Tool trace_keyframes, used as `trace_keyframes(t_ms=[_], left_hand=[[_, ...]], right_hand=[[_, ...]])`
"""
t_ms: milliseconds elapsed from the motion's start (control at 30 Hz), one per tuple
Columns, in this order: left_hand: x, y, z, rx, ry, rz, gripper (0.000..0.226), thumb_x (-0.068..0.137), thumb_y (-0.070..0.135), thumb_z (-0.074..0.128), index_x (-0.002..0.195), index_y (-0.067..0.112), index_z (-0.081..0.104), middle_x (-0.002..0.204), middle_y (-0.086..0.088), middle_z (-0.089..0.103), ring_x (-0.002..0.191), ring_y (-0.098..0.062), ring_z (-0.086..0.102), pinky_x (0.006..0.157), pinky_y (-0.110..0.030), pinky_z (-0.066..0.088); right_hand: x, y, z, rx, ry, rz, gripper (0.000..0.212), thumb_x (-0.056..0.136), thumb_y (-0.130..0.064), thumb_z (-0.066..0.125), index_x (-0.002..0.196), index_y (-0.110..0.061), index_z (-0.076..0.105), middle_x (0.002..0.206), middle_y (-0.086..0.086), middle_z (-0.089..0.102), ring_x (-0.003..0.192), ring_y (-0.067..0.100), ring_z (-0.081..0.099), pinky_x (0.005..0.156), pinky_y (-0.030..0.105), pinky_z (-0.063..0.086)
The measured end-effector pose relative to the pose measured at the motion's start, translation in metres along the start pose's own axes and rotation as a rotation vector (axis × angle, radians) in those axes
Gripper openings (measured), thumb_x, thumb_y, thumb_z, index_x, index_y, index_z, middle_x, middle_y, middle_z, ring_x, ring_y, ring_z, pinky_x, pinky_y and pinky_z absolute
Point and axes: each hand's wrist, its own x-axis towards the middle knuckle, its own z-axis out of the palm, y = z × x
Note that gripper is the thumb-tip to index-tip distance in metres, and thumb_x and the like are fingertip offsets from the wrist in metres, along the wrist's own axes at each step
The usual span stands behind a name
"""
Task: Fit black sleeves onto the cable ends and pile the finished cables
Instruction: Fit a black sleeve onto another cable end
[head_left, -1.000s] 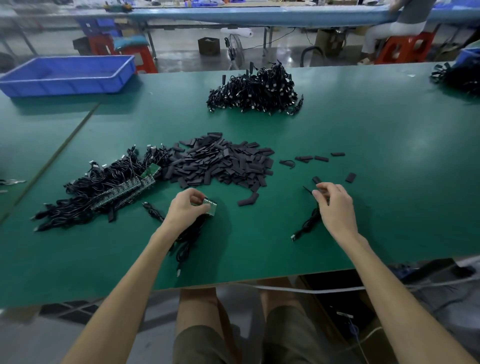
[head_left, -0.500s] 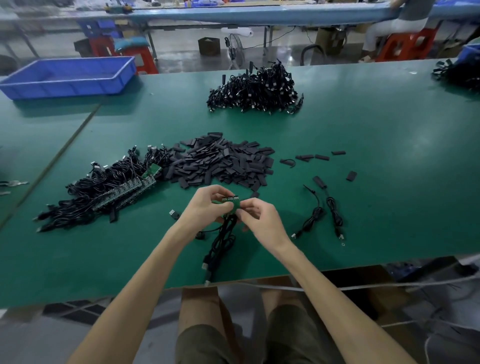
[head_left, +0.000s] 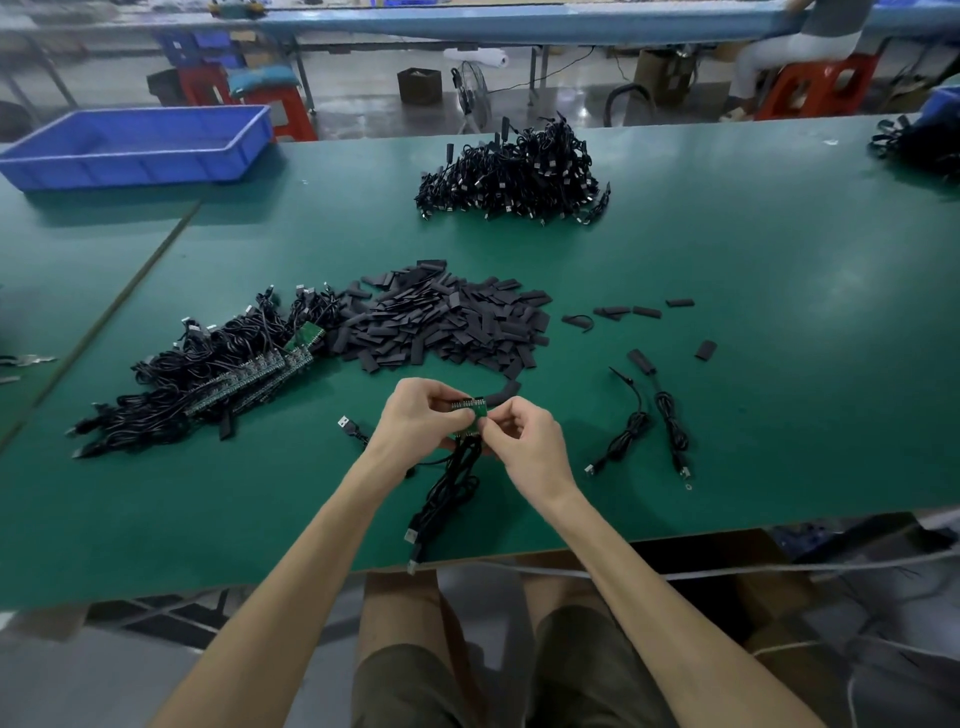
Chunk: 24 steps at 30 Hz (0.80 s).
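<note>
table: green, everything sits on it
far pile: cables, far centre
left pile: cables with green boards, touching sleeves
sleeves: loose heap, mid-table
left hand: I see it pinching board
right hand: pinching same board
cable: hangs from board to near edge
board: green, between both hands

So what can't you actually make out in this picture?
Head view:
- The green board is largely covered by fingers of the left hand and right hand; whether a sleeve is on it is unclear.
- The curved black sleeve behind them: the right hand hides whether it touches the board.
- The far-right cable pile: cut off by the frame edge.
- Board lettering: too small.
</note>
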Motion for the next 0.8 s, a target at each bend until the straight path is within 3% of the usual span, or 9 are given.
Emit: trace_keyframes(t_ms=[167,367,467,533,633,800], left_hand=[[0.000,-0.001,0.004,0.051,0.037,0.003,0.012,0.086,0.010,0.078,0.096,0.014,0.073,0.081,-0.002,0.076,0.075,-0.018,0.075,0.070,-0.033,0.064],[0.002,-0.005,0.013,0.139,0.120,0.013,0.011,0.086,0.009,0.075,0.096,0.014,0.072,0.080,0.001,0.073,0.069,-0.015,0.070,0.069,-0.030,0.062],[0.005,-0.011,0.003,0.186,0.154,0.044,0.012,0.089,0.011,0.075,0.094,0.019,0.067,0.084,0.003,0.069,0.075,-0.010,0.067,0.068,-0.024,0.057],[0.007,-0.018,-0.009,0.279,0.188,0.054,0.013,0.092,0.011,0.072,0.096,0.021,0.064,0.090,0.007,0.066,0.080,-0.005,0.063,0.070,-0.018,0.049],[0.010,-0.029,-0.027,0.428,0.227,0.030,0.014,0.097,0.005,0.065,0.107,0.015,0.065,0.108,0.000,0.066,0.094,-0.014,0.061,0.083,-0.030,0.051],[0.012,-0.032,-0.030,0.923,0.332,0.083,0.036,0.090,-0.013,0.052,0.121,0.003,0.059,0.119,-0.015,0.054,0.108,-0.032,0.047,0.090,-0.041,0.038]], right_hand=[[-0.004,0.005,0.004,0.008,0.043,-0.015,0.014,0.095,-0.014,0.072,0.082,-0.013,0.065,0.070,-0.004,0.067,0.058,0.000,0.054,0.058,0.015,0.044],[-0.008,0.004,0.010,0.017,0.069,-0.043,0.021,0.093,-0.013,0.070,0.076,-0.014,0.058,0.066,-0.007,0.060,0.057,0.000,0.050,0.056,0.016,0.042],[-0.002,0.002,0.002,0.075,0.121,-0.016,0.012,0.097,-0.018,0.068,0.086,-0.014,0.065,0.076,-0.004,0.070,0.065,0.003,0.061,0.062,0.018,0.049],[0.004,0.002,-0.009,0.210,0.159,0.035,0.009,0.102,-0.017,0.063,0.097,-0.012,0.067,0.088,0.002,0.076,0.082,0.014,0.072,0.077,0.029,0.059],[0.014,0.005,-0.028,0.490,0.218,0.118,0.012,0.108,-0.015,0.053,0.109,-0.008,0.062,0.097,0.006,0.079,0.094,0.020,0.076,0.084,0.034,0.062],[0.021,0.016,-0.034,0.544,0.260,0.173,0.013,0.109,-0.017,0.052,0.107,-0.009,0.062,0.071,-0.001,0.070,0.069,0.016,0.070,0.073,0.032,0.060]])
